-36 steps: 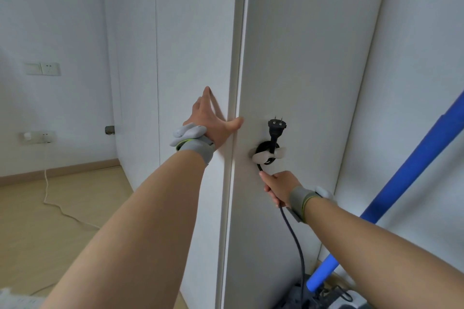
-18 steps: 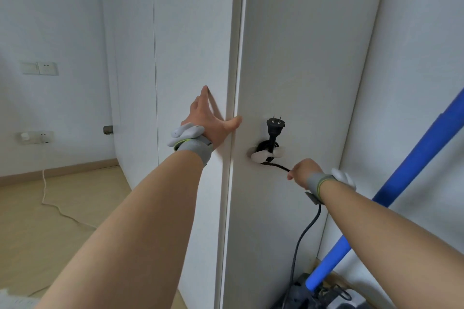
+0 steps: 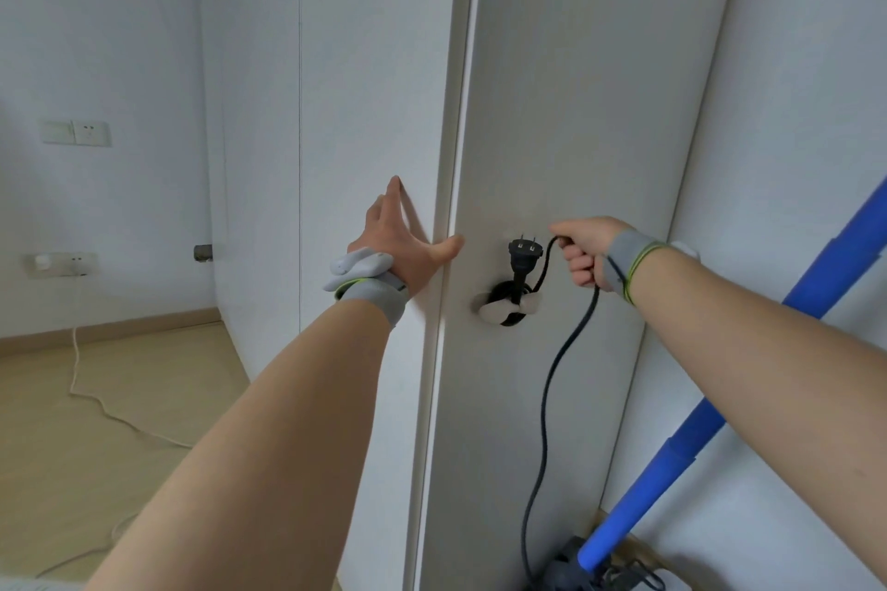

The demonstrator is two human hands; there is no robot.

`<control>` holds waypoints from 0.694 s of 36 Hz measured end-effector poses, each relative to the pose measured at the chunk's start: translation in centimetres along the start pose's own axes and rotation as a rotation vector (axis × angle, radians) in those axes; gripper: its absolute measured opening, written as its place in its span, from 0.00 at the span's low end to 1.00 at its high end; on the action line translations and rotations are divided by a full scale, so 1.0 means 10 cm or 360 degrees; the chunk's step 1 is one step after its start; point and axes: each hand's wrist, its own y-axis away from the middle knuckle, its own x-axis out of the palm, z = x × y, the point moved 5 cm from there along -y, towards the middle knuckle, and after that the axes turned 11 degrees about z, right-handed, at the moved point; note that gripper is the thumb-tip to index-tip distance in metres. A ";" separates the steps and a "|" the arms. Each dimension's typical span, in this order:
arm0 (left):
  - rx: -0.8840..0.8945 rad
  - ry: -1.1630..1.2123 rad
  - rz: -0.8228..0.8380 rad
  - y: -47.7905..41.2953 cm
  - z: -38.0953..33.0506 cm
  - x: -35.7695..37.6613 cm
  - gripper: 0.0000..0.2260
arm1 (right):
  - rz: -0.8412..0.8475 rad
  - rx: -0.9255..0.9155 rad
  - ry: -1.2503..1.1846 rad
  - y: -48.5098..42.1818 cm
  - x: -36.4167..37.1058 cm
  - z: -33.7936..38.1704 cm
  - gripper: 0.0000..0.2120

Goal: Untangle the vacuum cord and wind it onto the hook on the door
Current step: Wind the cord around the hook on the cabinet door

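Observation:
A white hook (image 3: 508, 308) is fixed to the grey door (image 3: 576, 110) at waist height. The black vacuum cord (image 3: 547, 398) is looped round it, and its plug (image 3: 524, 254) stands upright just above the hook. My right hand (image 3: 583, 250) grips the cord to the upper right of the hook, level with the plug. From my fist the cord hangs down to the dark vacuum base (image 3: 571, 571) on the floor. My left hand (image 3: 401, 245) lies flat on the door's edge with its fingers straight and its thumb spread.
A blue vacuum tube (image 3: 710, 418) leans diagonally against the right wall. On the wooden floor at left a white cable (image 3: 96, 403) runs down from a wall socket (image 3: 62, 264). A doorstop (image 3: 202, 252) sticks out of the left wall.
My right hand has carried the cord from below the hook, round to its right and up level with the plug. My left hand has stayed on the door edge.

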 end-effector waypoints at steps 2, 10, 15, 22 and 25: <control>0.0000 -0.0004 -0.0005 0.00 -0.01 -0.01 0.45 | 0.0096 -0.0042 -0.0088 0.10 0.09 0.14 0.18; -0.0017 -0.0019 0.0002 0.02 -0.01 -0.01 0.45 | 0.0300 -0.0128 0.0156 0.51 0.48 0.44 0.15; -0.0019 -0.0008 -0.0019 0.02 -0.01 -0.01 0.45 | 0.0261 -0.0195 0.0505 0.63 0.75 0.29 0.13; -0.0028 0.0001 -0.0002 0.02 0.00 -0.01 0.45 | 0.0327 -0.0160 0.0819 0.63 1.10 -0.15 0.11; -0.0032 0.0013 0.0010 0.02 0.00 0.00 0.45 | 0.0264 -0.0212 0.0896 0.54 1.17 -0.38 0.12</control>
